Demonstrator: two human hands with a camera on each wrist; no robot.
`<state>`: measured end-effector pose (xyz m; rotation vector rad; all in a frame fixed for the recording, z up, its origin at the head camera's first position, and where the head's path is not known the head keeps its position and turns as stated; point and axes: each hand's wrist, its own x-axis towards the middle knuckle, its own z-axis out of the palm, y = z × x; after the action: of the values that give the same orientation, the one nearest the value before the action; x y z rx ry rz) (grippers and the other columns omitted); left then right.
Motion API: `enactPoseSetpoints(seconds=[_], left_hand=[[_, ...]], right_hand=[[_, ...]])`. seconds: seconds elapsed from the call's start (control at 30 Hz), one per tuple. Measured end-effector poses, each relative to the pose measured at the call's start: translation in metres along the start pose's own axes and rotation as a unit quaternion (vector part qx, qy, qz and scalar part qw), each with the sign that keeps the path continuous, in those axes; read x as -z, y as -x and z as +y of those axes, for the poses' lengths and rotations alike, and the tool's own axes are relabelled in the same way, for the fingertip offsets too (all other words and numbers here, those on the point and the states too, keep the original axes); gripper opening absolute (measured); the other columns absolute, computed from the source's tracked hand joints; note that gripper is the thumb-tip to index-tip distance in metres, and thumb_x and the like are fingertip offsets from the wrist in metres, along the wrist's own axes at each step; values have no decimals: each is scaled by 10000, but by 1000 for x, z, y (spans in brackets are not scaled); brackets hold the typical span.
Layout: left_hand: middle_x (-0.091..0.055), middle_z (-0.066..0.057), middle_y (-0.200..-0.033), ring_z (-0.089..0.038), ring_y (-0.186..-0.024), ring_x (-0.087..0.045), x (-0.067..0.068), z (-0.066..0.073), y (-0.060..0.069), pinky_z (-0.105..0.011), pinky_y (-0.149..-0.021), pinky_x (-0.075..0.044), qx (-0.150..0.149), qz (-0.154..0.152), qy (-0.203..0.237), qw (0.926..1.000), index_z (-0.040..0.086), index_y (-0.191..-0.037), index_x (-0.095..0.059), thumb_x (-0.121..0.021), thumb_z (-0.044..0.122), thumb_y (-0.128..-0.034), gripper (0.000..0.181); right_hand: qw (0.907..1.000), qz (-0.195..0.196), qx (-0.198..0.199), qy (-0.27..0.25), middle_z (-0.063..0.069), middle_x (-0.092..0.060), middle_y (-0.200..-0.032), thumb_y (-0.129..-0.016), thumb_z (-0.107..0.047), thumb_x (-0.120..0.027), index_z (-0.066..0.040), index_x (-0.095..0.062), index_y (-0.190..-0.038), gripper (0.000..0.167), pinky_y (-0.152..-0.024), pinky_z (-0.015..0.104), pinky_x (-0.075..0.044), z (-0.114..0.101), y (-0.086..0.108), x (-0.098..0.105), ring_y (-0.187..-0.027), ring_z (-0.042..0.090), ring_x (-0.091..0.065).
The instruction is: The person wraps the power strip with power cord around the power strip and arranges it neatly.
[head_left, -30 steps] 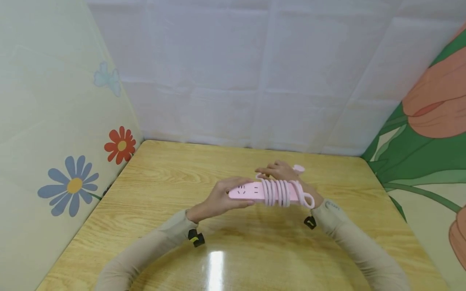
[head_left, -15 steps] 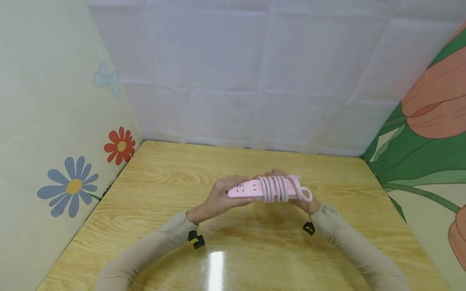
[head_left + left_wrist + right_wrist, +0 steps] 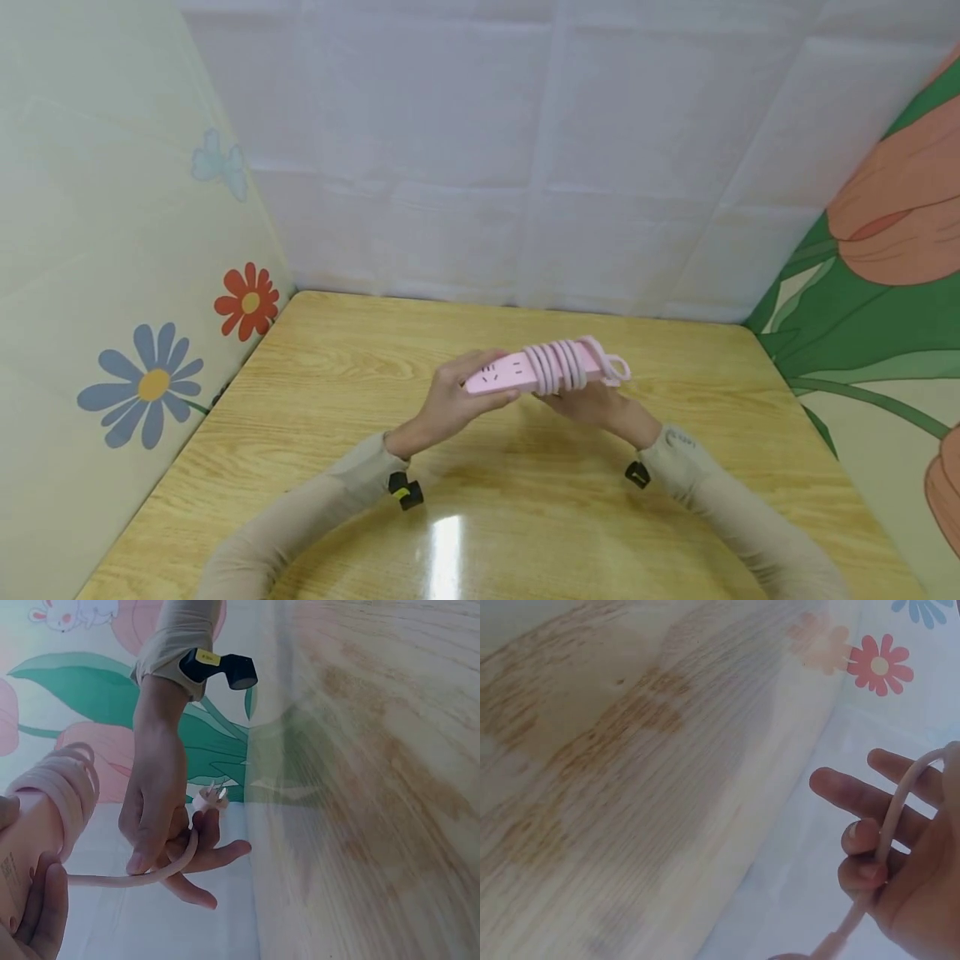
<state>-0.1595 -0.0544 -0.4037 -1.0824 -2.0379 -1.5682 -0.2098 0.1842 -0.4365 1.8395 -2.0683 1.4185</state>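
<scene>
A pink power strip [image 3: 491, 379] is held up over the table, its right end tilted upward. Pale pink cord [image 3: 553, 367] is wound several times around its right half, and a small loop sticks out at that end. My left hand [image 3: 448, 398] grips the strip's left end, thumb on one side and fingers on the other. Below the strip, partly hidden by it, is my right hand [image 3: 600, 410]. The left wrist view shows this hand pinching the loose cord [image 3: 112, 881], several fingers spread. The plug [image 3: 210, 799] sits beside those fingers, prongs showing.
The wood-grain table [image 3: 360, 350] lies below both hands. A white cloth wall [image 3: 450, 167] stands behind it, with flower-patterned walls at left and right. Small black devices [image 3: 406, 492] hang at both sleeve cuffs.
My right hand has gone from the strip's far side, behind it, to underneath on the near side with the cord. The strip's right end has risen; my left hand keeps its grip.
</scene>
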Motion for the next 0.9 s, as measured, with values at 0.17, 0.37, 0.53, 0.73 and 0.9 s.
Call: enactPoseSetpoints(seconds=[0.17, 0.37, 0.53, 0.73, 0.9], left_hand=[[-677, -207, -1111, -258, -911, -629, 5, 22, -7, -302, -772, -536, 342, 430, -221, 9982, -112, -1215, -619, -807, -54, -762, 494], [-670, -257, -1083, -296, -891, -626, 9, 30, -10, -286, -767, -515, 699, 875, -511, 9924, -145, -1183, -619, -795, -79, -763, 461], [-675, -220, -1103, -292, -898, -624, 8, 3, -4, -297, -759, -517, 687, 985, -643, 9907, -92, -1219, -630, -826, -33, -757, 505], [-684, -178, -1100, -268, -910, -638, 12, -14, -2, -365, -764, -548, 259, 972, -976, 9901, -60, -1231, -638, -843, 50, -771, 515], [-688, -170, -1125, -252, -957, -649, 15, -20, -2, -378, -811, -554, 121, 911, -1383, 9861, -36, -1219, -652, -848, 82, -772, 503]], right_hand=[[9522, 24, -776, 2955, -17, -609, -749, -948, -175, -677, -39, -646, -1165, 258, -544, 209, -478, -7, -3, -3, -611, 72, -545], [9446, -388, -1116, 3063, 7, -661, -704, -960, -105, -633, 31, -667, -1201, 279, -530, 223, -499, -16, -2, -6, -550, 33, -542], [9384, -332, -1089, 3263, 34, -658, -729, -949, -78, -634, 28, -667, -1136, 218, -523, 240, -506, -22, -2, -10, -558, 75, -554], [9284, -234, -1070, 3551, 28, -594, -680, -925, -10, -633, 37, -596, -1164, 246, -467, 228, -473, -30, -3, -13, -514, 99, -519], [9180, -267, -1332, 3727, 44, -602, -708, -927, 1, -634, 28, -567, -1150, 235, -448, 237, -476, -38, -4, -13, -511, 131, -544]])
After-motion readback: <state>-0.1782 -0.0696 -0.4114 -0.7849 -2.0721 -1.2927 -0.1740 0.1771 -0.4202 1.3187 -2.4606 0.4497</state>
